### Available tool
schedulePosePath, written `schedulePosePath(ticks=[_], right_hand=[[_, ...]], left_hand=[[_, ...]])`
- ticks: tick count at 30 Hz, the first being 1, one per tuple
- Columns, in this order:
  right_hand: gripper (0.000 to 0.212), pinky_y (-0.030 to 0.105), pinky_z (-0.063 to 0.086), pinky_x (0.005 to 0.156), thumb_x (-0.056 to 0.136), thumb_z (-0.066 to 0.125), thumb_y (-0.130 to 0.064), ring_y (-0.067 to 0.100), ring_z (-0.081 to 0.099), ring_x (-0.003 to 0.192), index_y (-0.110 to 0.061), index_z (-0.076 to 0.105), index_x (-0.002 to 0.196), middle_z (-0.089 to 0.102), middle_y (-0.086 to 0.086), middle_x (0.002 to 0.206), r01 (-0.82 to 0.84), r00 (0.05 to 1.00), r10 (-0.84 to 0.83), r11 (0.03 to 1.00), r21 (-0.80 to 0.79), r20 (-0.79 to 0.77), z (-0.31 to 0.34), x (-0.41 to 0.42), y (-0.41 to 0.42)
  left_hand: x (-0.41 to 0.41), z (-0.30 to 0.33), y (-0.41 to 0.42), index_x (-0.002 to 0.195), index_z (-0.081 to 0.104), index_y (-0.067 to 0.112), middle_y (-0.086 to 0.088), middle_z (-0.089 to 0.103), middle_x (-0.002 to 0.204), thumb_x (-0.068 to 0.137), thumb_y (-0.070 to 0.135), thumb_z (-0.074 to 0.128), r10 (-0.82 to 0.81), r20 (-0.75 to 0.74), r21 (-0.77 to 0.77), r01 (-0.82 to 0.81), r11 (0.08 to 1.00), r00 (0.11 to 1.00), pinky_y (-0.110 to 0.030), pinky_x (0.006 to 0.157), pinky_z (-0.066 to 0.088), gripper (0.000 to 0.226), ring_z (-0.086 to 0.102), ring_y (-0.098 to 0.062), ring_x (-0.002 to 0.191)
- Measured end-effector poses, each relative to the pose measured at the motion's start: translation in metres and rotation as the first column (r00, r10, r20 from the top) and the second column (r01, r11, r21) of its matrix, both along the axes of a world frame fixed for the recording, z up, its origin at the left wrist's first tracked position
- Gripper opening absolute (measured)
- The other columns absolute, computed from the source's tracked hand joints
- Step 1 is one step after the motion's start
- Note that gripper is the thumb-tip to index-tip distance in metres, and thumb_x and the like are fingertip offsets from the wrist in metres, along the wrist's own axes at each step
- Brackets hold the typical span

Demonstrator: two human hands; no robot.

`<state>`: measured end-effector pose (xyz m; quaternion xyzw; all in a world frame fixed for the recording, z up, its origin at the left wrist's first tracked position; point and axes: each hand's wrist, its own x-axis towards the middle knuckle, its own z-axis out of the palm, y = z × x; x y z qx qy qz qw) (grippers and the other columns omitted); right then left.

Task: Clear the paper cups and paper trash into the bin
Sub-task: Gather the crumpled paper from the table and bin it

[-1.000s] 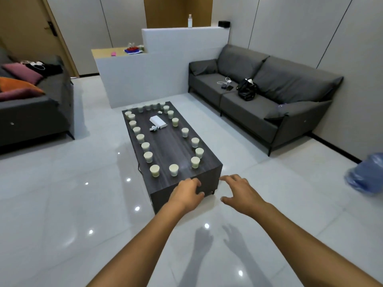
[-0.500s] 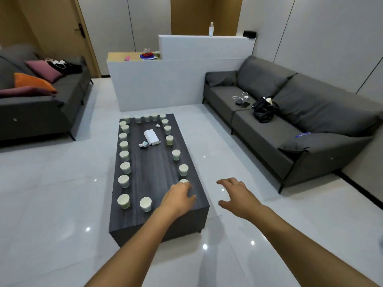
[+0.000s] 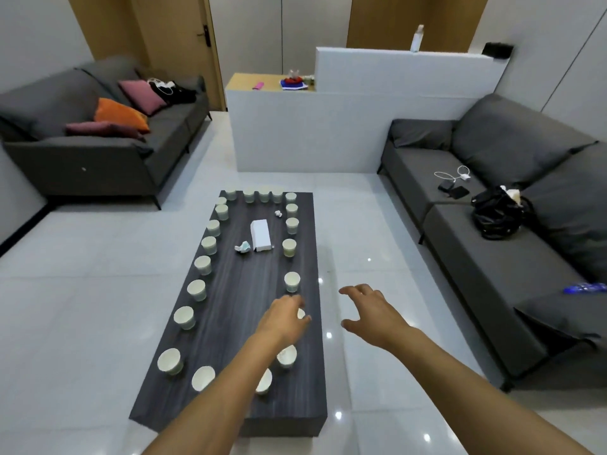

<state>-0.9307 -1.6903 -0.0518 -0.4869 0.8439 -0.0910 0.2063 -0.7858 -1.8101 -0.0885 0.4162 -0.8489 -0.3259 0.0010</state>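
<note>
The left hand (image 3: 282,318) reaches over the right long edge of the dark wood-grain table (image 3: 236,323), palm down, fingers loosely curved above a paper cup (image 3: 300,313) whose rim peeks out just past the fingertips; whether the fingers actually touch that cup cannot be told. The right hand (image 3: 371,310) hangs in the air off the table's right edge, over the tiled floor (image 3: 82,307), fingers spread and gently bent, holding nothing.

The paper cups run in a ring along the left, far and right edges and the near end. Two more cups (image 3: 286,355) sit partly hidden under the left forearm near the near right corner. In the middle stands a white box (image 3: 260,234), with a crumpled paper scrap (image 3: 243,247) touching or just beside its left side, and a smaller wad (image 3: 279,213) toward the far right corner. No writing is readable anywhere.

Open floor lies on both long sides of the table, between the grey sofa (image 3: 512,231) at right and another sofa (image 3: 98,133) at far left.
</note>
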Motion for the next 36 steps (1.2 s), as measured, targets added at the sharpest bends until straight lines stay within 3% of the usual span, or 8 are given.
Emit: schedulePosePath(ticks=[8, 17, 23, 28, 36], right_hand=[[0.061, 0.035, 0.041, 0.104, 0.091, 0.062, -0.029, 0.024, 0.036, 0.133, -0.026, 0.032, 0.145, 0.033, 0.002, 0.15, -0.12, 0.992, 0.12, 0.993, 0.003, 0.026, 0.0, -0.126, -0.099], [0.061, 0.035, 0.041, 0.104, 0.09, 0.064, -0.031, 0.024, 0.036, 0.132, -0.026, 0.034, 0.144, 0.036, 0.002, 0.148, -0.325, 0.945, 0.323, 0.945, 0.045, 0.046, -0.029, -0.271, -0.228], [0.063, 0.036, 0.041, 0.106, 0.09, 0.064, -0.031, 0.026, 0.035, 0.134, -0.025, 0.033, 0.145, 0.032, 0.003, 0.15, -0.429, 0.903, 0.425, 0.9, 0.08, 0.061, -0.031, -0.369, -0.325], [0.064, 0.037, 0.042, 0.105, 0.088, 0.066, -0.032, 0.025, 0.038, 0.132, -0.026, 0.034, 0.143, 0.035, 0.004, 0.148, -0.509, 0.86, 0.498, 0.853, 0.114, 0.115, -0.05, -0.4, -0.401], [0.062, 0.038, 0.04, 0.106, 0.087, 0.064, -0.027, 0.026, 0.037, 0.129, -0.026, 0.036, 0.142, 0.037, 0.004, 0.144, -0.612, 0.789, 0.591, 0.78, 0.129, 0.17, -0.082, -0.42, -0.539]], left_hand=[[-0.098, -0.012, -0.079, 0.107, 0.059, 0.015, -0.002, 0.059, 0.111, 0.088, 0.029, 0.056, 0.118, 0.043, 0.043, -0.12, 0.992, 0.992, -0.034, 0.085, 0.049, 0.024, 0.057, -0.021, 0.101], [-0.226, -0.031, -0.177, 0.127, 0.052, 0.016, -0.002, 0.051, 0.131, 0.092, 0.033, 0.055, 0.322, 0.03, 0.072, -0.324, 0.943, 0.946, -0.033, 0.096, 0.043, 0.039, 0.049, -0.019, 0.12], [-0.309, -0.031, -0.234, 0.124, 0.053, 0.015, -0.003, 0.052, 0.128, 0.092, 0.031, 0.056, 0.452, 0.043, 0.111, -0.454, 0.884, 0.891, -0.027, 0.092, 0.039, 0.035, 0.051, -0.02, 0.117], [-0.335, -0.038, -0.279, 0.124, 0.054, 0.015, -0.003, 0.052, 0.128, 0.091, 0.029, 0.057, 0.562, 0.067, 0.143, -0.566, 0.812, 0.824, -0.026, 0.09, 0.041, 0.035, 0.052, -0.02, 0.114], [-0.36, -0.066, -0.396, 0.116, 0.057, 0.015, -0.007, 0.059, 0.118, 0.087, 0.03, 0.059, 0.696, 0.093, 0.195, -0.698, 0.689, 0.712, -0.037, 0.089, 0.049, 0.033, 0.058, -0.024, 0.104]])
